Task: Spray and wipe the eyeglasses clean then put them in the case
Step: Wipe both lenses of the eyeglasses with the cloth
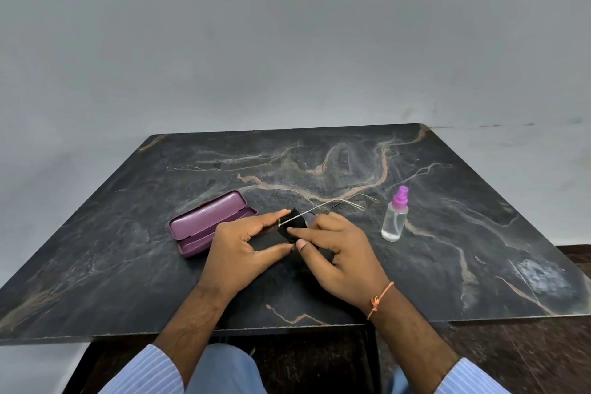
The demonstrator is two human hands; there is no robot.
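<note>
Glasses (332, 205) sit pinched between your hands: left hand (243, 253) grips the frame corner, right hand (339, 256) presses a black cloth (292, 227) on a lens; case (204, 221) lies open, bottle (395, 216) stands right.

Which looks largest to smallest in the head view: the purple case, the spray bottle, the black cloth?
1. Purple case, lying open.
2. Spray bottle, upright.
3. Black cloth, though both hands cover part of it, so its full size is unsure.
</note>
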